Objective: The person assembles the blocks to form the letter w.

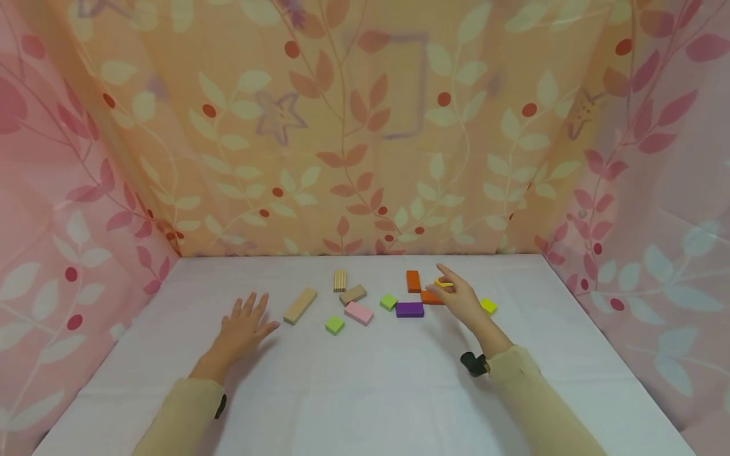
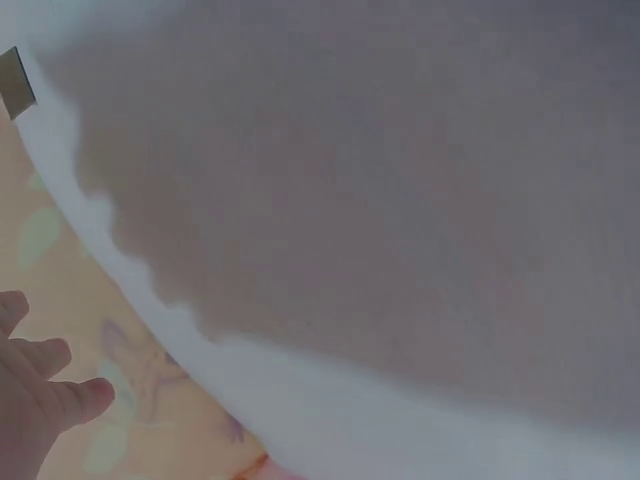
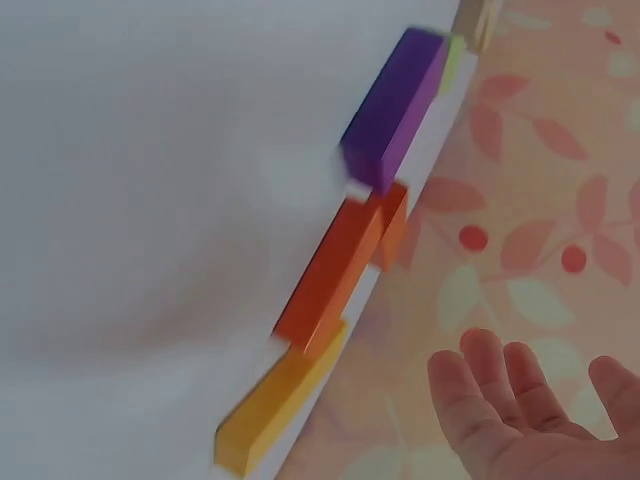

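Note:
My left hand (image 1: 242,329) is held over the white table with its fingers spread, left of a long wooden block (image 1: 300,306). Nothing is in it; the left wrist view catches its fingertips (image 2: 85,400) at the lower left. On the right, my other hand (image 1: 461,301) hovers by an orange block (image 1: 431,297) and a yellow block (image 1: 443,282), partly covering both. Its loosely bent fingers (image 3: 530,385) stand apart from the blocks in the right wrist view, holding nothing. A purple block (image 3: 395,105) lies beside the orange ones there.
Between the hands lie a pink block (image 1: 359,313), a short wooden block (image 1: 353,294), two green blocks (image 1: 335,325) and a bundle of thin sticks (image 1: 339,280). A second orange block (image 1: 413,281) sits farther back. Past the right hand is a bright yellow block (image 1: 488,306). Patterned cloth (image 1: 353,126) surrounds the table.

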Tool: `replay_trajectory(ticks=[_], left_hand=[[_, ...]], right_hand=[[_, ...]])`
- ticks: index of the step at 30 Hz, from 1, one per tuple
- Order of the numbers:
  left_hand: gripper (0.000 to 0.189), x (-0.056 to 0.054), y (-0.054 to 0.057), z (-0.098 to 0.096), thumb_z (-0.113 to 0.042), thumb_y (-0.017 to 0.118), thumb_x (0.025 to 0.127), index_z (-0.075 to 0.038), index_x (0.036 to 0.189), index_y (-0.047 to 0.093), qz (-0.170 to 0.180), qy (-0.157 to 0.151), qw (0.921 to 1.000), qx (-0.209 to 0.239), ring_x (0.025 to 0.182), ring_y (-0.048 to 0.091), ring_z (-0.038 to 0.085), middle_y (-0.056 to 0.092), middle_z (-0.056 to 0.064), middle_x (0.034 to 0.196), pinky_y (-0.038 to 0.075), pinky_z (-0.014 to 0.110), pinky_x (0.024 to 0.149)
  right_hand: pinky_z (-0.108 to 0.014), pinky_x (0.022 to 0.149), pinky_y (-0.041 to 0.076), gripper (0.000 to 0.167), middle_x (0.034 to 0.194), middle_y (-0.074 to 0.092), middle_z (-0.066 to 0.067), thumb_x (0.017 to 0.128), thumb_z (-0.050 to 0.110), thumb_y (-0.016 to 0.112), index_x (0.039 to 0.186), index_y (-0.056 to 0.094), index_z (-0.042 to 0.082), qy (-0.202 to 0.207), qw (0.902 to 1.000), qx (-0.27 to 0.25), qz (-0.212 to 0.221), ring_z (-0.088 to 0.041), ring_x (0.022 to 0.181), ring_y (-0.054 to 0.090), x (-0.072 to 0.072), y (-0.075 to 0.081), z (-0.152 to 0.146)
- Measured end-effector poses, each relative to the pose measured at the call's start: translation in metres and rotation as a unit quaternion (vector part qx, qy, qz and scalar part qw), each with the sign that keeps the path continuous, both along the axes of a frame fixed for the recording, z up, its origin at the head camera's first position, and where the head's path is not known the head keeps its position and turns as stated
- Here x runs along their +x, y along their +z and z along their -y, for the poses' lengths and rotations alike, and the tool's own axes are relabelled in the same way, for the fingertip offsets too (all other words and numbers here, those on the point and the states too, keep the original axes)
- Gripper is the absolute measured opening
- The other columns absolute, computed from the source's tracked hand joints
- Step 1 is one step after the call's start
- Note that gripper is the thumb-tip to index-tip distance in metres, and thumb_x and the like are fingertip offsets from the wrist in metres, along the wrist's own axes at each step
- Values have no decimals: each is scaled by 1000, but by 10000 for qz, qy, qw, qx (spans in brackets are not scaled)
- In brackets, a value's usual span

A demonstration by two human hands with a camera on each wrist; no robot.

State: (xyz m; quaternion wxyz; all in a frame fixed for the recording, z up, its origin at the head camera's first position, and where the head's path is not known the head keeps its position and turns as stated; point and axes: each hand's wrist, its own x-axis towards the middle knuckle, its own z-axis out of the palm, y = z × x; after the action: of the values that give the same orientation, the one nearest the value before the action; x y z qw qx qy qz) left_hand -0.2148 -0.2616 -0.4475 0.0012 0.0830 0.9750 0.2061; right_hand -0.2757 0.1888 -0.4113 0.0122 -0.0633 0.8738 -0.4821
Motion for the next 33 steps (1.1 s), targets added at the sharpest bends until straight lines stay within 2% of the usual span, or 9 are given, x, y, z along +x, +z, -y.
replay_trajectory(ticks=[4, 7, 10, 14, 19, 24, 29, 33], left_hand=[[78, -4, -2, -7, -47, 44, 101, 3, 153, 15, 172, -47, 9998, 94, 138, 0, 58, 7, 33, 155, 6, 76, 99], [76, -7, -3, -11, -45, 45, 101, 3, 153, 15, 162, -110, 9998, 48, 138, 1, 57, 8, 32, 155, 7, 76, 100], [75, -11, -3, -15, -44, 47, 101, 2, 153, 17, 93, -143, 9998, -46, 139, 2, 57, 11, 32, 155, 8, 75, 100], [75, -17, -1, -20, -44, 47, 101, 1, 153, 16, 174, -193, 9996, -65, 139, 1, 56, 11, 32, 155, 8, 75, 101], [76, -28, -4, -26, -42, 49, 100, 1, 153, 17, 320, -315, 9990, -35, 139, 1, 56, 11, 32, 155, 7, 75, 101], [76, -36, -8, -31, -42, 54, 98, -1, 153, 21, 361, -411, 9985, -29, 139, 3, 57, 15, 32, 154, 8, 75, 100], [74, -41, -10, -36, -42, 56, 97, -4, 153, 26, 380, -449, 9982, -99, 140, 4, 55, 18, 31, 154, 8, 74, 102], [70, -41, -10, -39, -39, 55, 98, -5, 153, 27, 386, -428, 9981, -204, 140, 5, 55, 20, 31, 153, 9, 73, 103]], right_hand=[[-47, 97, 45, 69, 141, 42, -29, 96, 30, 63, 153, 29, 10, 129, 9991, -342, 222, -38, 120, 51, -5, -1, 22], [-47, 99, 43, 69, 145, 41, -25, 96, 31, 64, 153, 31, 13, 185, 9986, -355, 342, -38, 122, 50, -8, -4, 39], [-48, 100, 42, 68, 141, 46, -23, 94, 31, 65, 152, 34, 14, 186, 9984, -328, 417, -37, 120, 50, -12, -7, 57], [-48, 97, 43, 68, 131, 53, -23, 93, 30, 68, 151, 37, 12, 329, 9977, -358, 470, -36, 115, 52, -21, -13, 81], [-51, 96, 42, 63, 133, 52, -24, 92, 27, 69, 148, 43, 13, 897, 9950, 324, 283, -38, 117, 49, -36, -18, 103], [-53, 100, 37, 60, 132, 51, -20, 89, 26, 73, 144, 50, 16, 1423, 9831, 1147, 87, -39, 121, 44, -53, -24, 114], [-50, 102, 35, 60, 135, 49, -15, 87, 28, 75, 142, 53, 22, 1690, 9704, 1701, 271, -34, 121, 42, -69, -32, 120], [-48, 104, 36, 59, 136, 50, -14, 87, 27, 74, 142, 53, 22, 1826, 9642, 1871, 442, -32, 124, 43, -78, -36, 122]])
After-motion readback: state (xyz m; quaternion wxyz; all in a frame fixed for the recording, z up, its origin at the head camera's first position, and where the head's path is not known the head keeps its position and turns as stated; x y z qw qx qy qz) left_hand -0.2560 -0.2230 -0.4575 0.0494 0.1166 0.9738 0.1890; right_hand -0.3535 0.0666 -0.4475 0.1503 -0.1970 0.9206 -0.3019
